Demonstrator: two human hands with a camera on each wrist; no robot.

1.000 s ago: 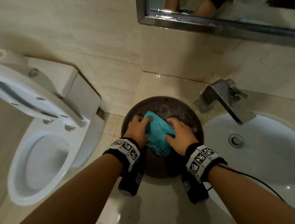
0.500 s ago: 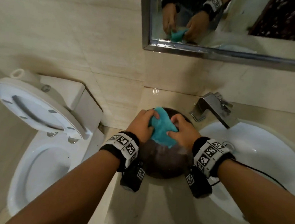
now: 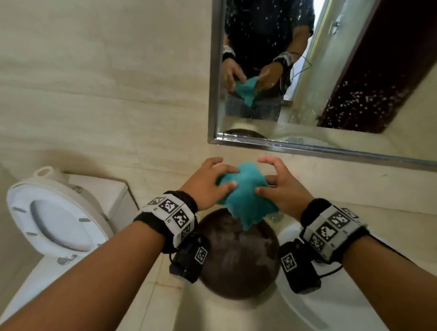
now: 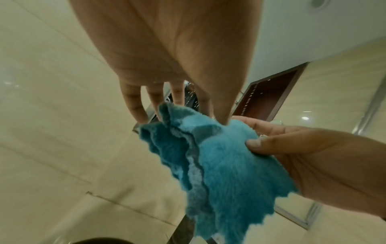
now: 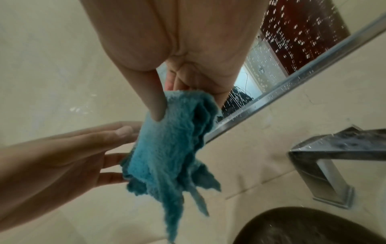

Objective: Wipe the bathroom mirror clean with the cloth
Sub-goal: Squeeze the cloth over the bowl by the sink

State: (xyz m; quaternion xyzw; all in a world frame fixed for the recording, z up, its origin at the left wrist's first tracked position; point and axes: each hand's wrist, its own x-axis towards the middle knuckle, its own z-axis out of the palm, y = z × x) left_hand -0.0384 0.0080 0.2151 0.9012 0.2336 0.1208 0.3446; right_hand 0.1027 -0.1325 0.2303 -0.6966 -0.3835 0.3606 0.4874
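Both hands hold a teal cloth (image 3: pixel 244 194) in the air between them, above a brown bowl and just below the mirror (image 3: pixel 353 58). My left hand (image 3: pixel 227 176) pinches the cloth's left side, thumb in front and fingers behind. My right hand (image 3: pixel 263 180) pinches the right side with its thumb, the index finger lifted free. The cloth (image 4: pixel 219 156) hangs crumpled, with loose corners (image 5: pixel 177 189) dangling. The steel-framed mirror (image 5: pixel 292 33) is speckled with water drops and reflects the person with the cloth.
The dark brown round bowl (image 3: pixel 238 259) stands on the counter under the cloth. A white sink (image 3: pixel 331 312) lies to its right, with a square steel tap (image 5: pixel 334 148) behind it. At the left is a toilet (image 3: pixel 56 220) with its lid raised. Beige tiles cover the wall.
Both hands have lifted the cloth out of the brown bowl and up toward the mirror. The head view has tilted up, so much more of the mirror shows.
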